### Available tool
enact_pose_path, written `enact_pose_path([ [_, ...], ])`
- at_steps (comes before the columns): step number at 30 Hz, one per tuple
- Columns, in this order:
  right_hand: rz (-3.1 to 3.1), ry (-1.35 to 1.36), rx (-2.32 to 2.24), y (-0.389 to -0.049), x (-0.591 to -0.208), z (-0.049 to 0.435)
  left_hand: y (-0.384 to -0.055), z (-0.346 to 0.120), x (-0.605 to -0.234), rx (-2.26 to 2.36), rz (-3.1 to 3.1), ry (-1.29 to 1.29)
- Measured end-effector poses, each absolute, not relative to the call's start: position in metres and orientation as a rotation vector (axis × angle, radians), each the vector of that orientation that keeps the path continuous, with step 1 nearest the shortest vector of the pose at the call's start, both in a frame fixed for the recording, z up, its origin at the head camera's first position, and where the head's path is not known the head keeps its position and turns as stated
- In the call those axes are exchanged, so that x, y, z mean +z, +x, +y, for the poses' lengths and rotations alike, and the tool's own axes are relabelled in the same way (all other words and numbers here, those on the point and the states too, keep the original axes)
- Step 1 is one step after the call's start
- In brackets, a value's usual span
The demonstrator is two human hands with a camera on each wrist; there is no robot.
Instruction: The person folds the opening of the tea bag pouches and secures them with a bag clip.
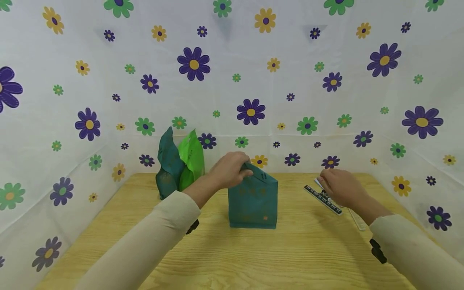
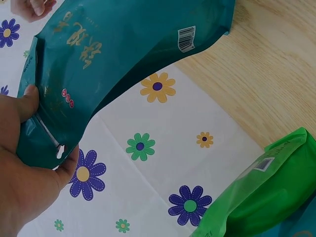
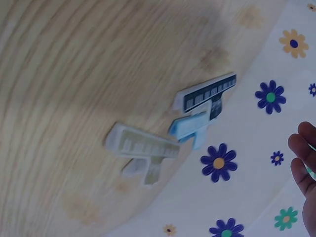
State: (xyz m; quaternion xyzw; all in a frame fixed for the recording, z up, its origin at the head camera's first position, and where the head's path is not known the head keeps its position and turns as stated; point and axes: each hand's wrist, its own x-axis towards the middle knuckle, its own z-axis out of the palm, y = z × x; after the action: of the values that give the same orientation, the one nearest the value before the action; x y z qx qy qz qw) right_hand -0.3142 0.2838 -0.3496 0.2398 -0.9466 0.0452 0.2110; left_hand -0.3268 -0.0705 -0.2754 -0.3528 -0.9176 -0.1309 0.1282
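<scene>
A teal pouch bag (image 1: 252,201) with gold lettering stands upright on the table. My left hand (image 1: 232,169) grips its top edge, thumb on the near side, close to the hang hole that shows in the left wrist view. My right hand (image 1: 340,187) hovers over the bag clips at the right, its fingers loosely bent and holding nothing. Those clips are a black one with a piano-key pattern (image 3: 210,94), a light blue one (image 3: 190,127) and a cream one (image 3: 145,144). In the head view the right hand partly hides them.
Another teal bag (image 1: 168,165) leans beside a bright green bag (image 1: 192,155) at the table's back left. A flower-printed white cloth (image 1: 232,88) hangs around the back and sides of the wooden table (image 1: 232,257).
</scene>
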Motion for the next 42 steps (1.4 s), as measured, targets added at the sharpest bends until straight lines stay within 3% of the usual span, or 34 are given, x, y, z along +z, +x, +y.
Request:
enact_pose_path([
  [13,-2.857,0.522,0.013,-0.300,-0.361,0.330,-0.327,-0.071,-0.275,-0.374,-2.684,-1.024],
  [27,-3.184,0.144,0.000,-0.299,-0.388,0.369,-0.327,-0.071,-0.275,-0.387,-2.696,-1.020],
  [42,-3.211,0.172,0.319,-0.297,-0.396,0.375,-0.328,-0.073,-0.277,-0.397,-2.698,-1.022],
])
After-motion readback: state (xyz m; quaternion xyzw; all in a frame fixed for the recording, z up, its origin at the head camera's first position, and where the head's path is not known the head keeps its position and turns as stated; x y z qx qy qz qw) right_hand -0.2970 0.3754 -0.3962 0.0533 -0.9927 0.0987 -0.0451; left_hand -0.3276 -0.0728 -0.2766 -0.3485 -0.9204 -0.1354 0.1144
